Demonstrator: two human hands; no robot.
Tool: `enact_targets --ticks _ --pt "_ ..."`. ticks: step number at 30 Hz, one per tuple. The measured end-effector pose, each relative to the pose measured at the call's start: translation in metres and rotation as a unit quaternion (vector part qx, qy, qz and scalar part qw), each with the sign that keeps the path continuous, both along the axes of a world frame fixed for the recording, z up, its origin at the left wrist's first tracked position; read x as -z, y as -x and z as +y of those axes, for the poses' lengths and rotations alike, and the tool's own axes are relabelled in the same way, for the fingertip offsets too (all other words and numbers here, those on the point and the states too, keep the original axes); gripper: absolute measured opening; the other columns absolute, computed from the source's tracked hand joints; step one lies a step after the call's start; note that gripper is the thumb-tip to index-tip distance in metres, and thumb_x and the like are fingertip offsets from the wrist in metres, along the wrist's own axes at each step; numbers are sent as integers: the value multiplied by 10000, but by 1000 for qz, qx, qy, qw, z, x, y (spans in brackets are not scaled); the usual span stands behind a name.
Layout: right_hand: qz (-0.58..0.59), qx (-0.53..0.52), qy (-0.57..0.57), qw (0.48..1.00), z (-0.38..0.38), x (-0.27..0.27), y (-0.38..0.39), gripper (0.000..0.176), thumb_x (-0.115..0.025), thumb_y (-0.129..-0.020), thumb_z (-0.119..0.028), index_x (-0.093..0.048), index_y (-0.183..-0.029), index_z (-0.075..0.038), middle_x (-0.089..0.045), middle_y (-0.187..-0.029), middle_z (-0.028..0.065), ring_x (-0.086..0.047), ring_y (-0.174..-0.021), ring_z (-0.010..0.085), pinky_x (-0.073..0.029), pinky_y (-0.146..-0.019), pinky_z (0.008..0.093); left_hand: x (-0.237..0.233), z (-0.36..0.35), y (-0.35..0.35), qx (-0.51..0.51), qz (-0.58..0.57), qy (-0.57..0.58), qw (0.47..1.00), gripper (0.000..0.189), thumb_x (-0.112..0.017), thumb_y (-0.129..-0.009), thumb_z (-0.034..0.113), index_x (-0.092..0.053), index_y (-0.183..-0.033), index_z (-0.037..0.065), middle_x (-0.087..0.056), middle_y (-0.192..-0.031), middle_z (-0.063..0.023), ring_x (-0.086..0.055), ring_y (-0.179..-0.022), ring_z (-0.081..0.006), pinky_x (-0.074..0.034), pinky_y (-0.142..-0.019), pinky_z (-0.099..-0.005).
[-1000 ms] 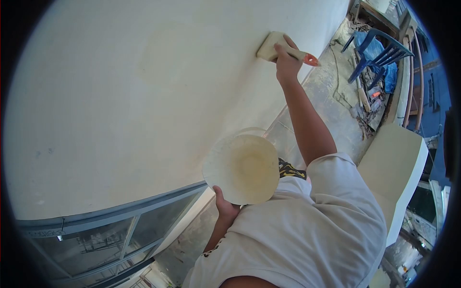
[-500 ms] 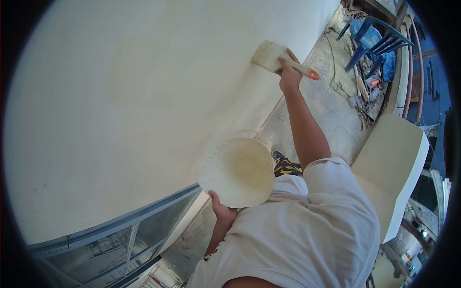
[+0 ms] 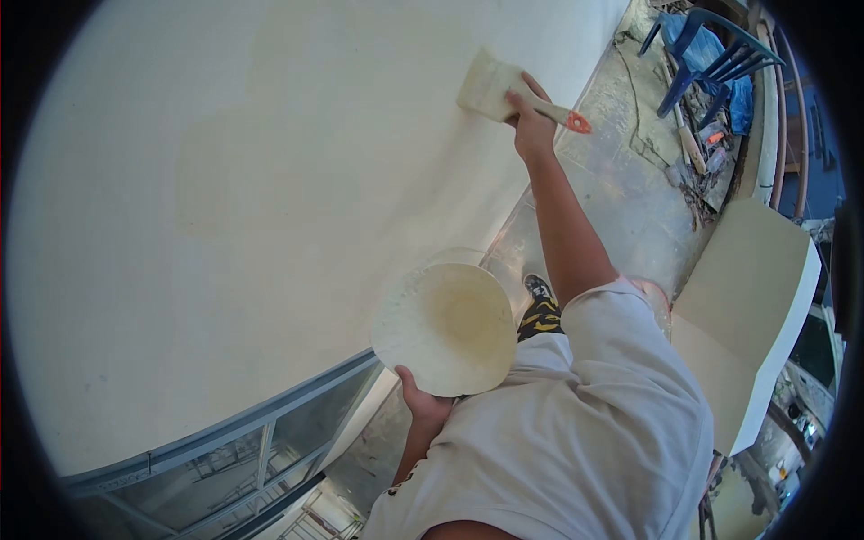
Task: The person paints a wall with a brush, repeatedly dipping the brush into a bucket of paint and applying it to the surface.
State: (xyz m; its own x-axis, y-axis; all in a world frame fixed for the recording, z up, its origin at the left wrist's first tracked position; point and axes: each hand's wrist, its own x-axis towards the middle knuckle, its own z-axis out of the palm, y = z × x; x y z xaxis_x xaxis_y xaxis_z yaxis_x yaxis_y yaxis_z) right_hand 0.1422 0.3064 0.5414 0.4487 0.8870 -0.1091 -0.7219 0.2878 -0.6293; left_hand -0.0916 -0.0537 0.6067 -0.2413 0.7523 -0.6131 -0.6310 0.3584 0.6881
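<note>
My right hand [image 3: 533,121] grips a wide paintbrush [image 3: 490,88] with an orange-tipped handle, its bristles pressed flat against the cream-painted wall [image 3: 252,198]. My left hand [image 3: 423,403] holds a round paint bucket [image 3: 445,328] by its bottom edge, close to my chest, its inside coated in cream paint. The bucket hangs just off the wall, below the brush.
A grey metal window frame [image 3: 225,441] with glass runs below the wall at the lower left. A blue plastic chair [image 3: 711,63] and scattered tools and debris [image 3: 693,153] lie on the concrete floor at the upper right. A cream parapet [image 3: 756,306] stands to the right.
The brush and my right hand have slid up and a little leftward along the wall. The bucket in my left hand stays about where it was.
</note>
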Motion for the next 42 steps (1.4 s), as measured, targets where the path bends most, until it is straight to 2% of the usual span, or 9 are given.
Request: enact_targets --ticks 4,10,16,19,24,33,37,38,42 --pt "-61 81 62 993 1 49 -14 453 -594 -772 1 -486 -1212 24 -548 -1091 128 -582 -924 208 -543 -732 339 -9 4 -5 -14 -9 -12 1000 718 -330 -888 581 -202 -1399 92 -311 -1404 -121 -329 -1274 -325 -288 -1037 -474" --pt "-35 17 -61 997 4 -57 -25 465 -588 -776 9 -476 -1228 14 -557 -1087 146 -594 -917 214 -556 -683 337 -11 6 -9 4 18 -1 1000 719 -300 -885 600 -209 -1403 111 -309 -1410 -103 -325 -1278 -310 -283 -1043 -466" --pt "-106 74 47 990 13 28 -23 442 -570 -768 8 -499 -1204 29 -565 -1091 153 -594 -909 196 -542 -677 303 -8 11 -7 0 -8 -9 1000 729 -320 -884 594 -195 -1402 95 -310 -1404 -121 -322 -1278 -322 -279 -1044 -471" --pt "-178 63 45 981 26 -18 -3 449 -583 -759 -1 -498 -1198 36 -567 -1077 144 -582 -919 193 -531 -706 321 -11 17 -9 2 -21 -16 1000 715 -318 -891 582 -194 -1402 97 -311 -1405 -117 -323 -1279 -317 -281 -1044 -468" --pt "40 -17 -184 982 12 -116 -46 495 -615 -780 -17 -454 -1247 17 -540 -1098 129 -566 -934 211 -537 -709 370 0 22 -6 19 -34 -26 999 691 -316 -902 561 -196 -1400 98 -314 -1404 -113 -325 -1279 -312 -284 -1043 -463" --pt "-107 55 36 992 42 41 -62 473 -604 -771 -3 -489 -1231 -8 -562 -1061 123 -571 -925 189 -540 -701 351 5 32 -10 20 -48 -10 999 683 -305 -908 553 -205 -1396 86 -315 -1403 -118 -324 -1278 -315 -279 -1046 -460" --pt "-223 67 70 970 65 -19 -42 449 -587 -768 4 -506 -1209 -10 -561 -1044 116 -572 -905 193 -550 -675 332 2 39 -14 46 -25 -20 998 713 -298 -887 598 -215 -1398 107 -311 -1409 -107 -326 -1278 -314 -281 -1047 -466" --pt "-77 33 11 996 54 -47 -47 445 -599 -770 -14 -505 -1206 -8 -562 -1029 114 -572 -901 193 -544 -665 321 1 40 -15 50 -8 -25 998 717 -295 -886 600 -210 -1400 108 -311 -1409 -108 -325 -1279 -315 -283 -1045 -469" --pt "-23 27 -88 995 34 -68 -72 462 -607 -773 -21 -488 -1219 2 -558 -1058 129 -585 -898 201 -538 -684 315 1 38 -13 38 -61 0 997 701 -302 -903 566 -201 -1395 77 -317 -1402 -118 -324 -1279 -309 -280 -1045 -451"
